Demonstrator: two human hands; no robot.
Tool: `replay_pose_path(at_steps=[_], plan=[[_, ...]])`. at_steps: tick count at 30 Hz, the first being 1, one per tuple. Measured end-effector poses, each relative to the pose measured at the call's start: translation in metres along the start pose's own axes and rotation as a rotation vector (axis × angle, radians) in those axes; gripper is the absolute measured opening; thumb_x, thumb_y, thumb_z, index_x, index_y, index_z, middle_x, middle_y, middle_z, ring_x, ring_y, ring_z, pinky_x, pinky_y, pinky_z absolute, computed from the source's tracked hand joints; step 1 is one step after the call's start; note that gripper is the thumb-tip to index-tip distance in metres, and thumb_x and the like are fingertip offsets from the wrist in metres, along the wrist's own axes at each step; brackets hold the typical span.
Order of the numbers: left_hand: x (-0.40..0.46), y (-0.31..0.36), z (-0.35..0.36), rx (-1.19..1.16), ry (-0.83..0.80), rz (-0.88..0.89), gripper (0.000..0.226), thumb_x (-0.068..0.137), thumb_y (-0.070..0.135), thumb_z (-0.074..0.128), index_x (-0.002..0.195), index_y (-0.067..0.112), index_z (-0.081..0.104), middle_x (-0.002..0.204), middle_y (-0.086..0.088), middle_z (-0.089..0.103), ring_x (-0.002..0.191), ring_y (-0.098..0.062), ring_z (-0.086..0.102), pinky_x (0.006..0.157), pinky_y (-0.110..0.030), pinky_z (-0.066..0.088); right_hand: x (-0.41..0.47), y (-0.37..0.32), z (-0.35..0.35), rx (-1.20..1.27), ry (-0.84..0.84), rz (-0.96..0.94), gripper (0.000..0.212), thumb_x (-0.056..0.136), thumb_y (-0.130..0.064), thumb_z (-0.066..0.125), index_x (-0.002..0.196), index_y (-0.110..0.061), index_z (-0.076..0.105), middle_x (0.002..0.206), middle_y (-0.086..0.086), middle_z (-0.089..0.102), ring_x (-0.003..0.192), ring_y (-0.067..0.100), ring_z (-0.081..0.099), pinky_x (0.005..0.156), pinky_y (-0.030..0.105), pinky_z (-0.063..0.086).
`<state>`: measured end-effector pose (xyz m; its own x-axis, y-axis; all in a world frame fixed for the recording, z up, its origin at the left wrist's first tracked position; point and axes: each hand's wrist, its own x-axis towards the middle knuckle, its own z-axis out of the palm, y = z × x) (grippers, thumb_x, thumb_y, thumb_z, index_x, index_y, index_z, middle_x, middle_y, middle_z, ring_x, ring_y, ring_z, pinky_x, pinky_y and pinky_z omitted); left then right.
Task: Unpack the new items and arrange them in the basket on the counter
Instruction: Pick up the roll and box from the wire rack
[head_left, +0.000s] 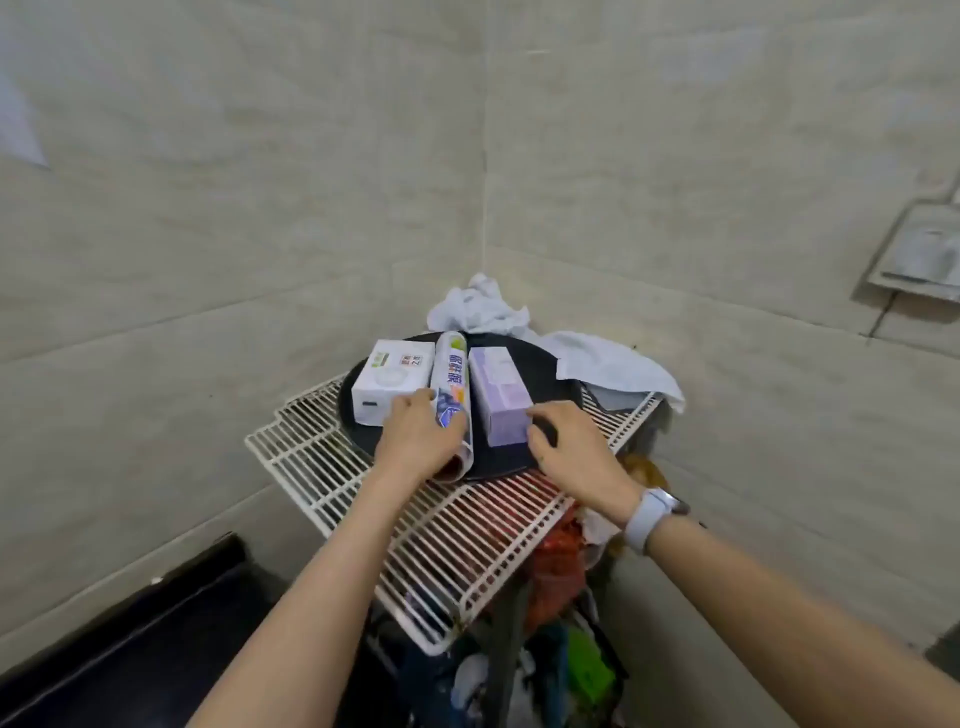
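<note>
At frame centre, the left hand (421, 439) grips the printed white roll (453, 400); the right hand (574, 452), fingers curled, touches the lilac rectangular box (500, 397). Both lie beside a white cardboard box (388, 382) on a round black tray (550, 374) atop a white wire rack (457, 535); crumpled white cloths (613, 366) lie behind.

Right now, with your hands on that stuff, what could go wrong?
The roll under the left hand is round and its near end sticks out past the dark tray, so it might roll off onto the wire rack. The right hand nudging the purple box could push it into the roll. The rack juts over clutter below.
</note>
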<state>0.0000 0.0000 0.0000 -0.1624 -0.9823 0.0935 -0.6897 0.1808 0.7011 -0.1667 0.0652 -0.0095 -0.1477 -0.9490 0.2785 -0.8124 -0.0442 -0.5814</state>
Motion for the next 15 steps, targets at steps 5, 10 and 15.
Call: replay_pose_path(at_steps=[5,10,15], plan=[[0.025,0.004,0.028,0.129,-0.208,-0.155,0.079,0.078,0.046,0.062,0.14,0.021,0.018,0.138,-0.015,0.032,0.121,-0.037,0.045,0.101,-0.046,0.039,0.068,0.007,0.024,0.027,-0.171,0.109,0.05,0.091,-0.037,0.045,0.135,-0.015,0.036,0.144,0.015,0.032,0.131,0.034,0.033,0.107,0.044,0.033],[0.027,0.001,0.036,0.112,-0.125,-0.181,0.077,0.079,0.03,0.063,0.14,0.025,0.017,0.133,-0.016,0.041,0.113,-0.037,0.05,0.096,-0.045,0.044,0.093,0.019,0.038,-0.084,-0.237,0.143,0.066,0.081,-0.051,0.049,0.136,-0.021,0.029,0.141,0.014,0.032,0.122,0.038,0.04,0.096,0.044,0.038],[0.016,0.009,0.032,0.087,-0.05,-0.177,0.081,0.077,0.024,0.064,0.144,0.021,0.018,0.138,-0.01,0.046,0.119,-0.028,0.049,0.099,-0.041,0.042,0.108,0.032,0.02,-0.01,-0.326,0.182,0.067,0.079,-0.048,0.05,0.136,-0.018,0.031,0.138,0.016,0.044,0.122,0.038,0.044,0.096,0.039,0.038]])
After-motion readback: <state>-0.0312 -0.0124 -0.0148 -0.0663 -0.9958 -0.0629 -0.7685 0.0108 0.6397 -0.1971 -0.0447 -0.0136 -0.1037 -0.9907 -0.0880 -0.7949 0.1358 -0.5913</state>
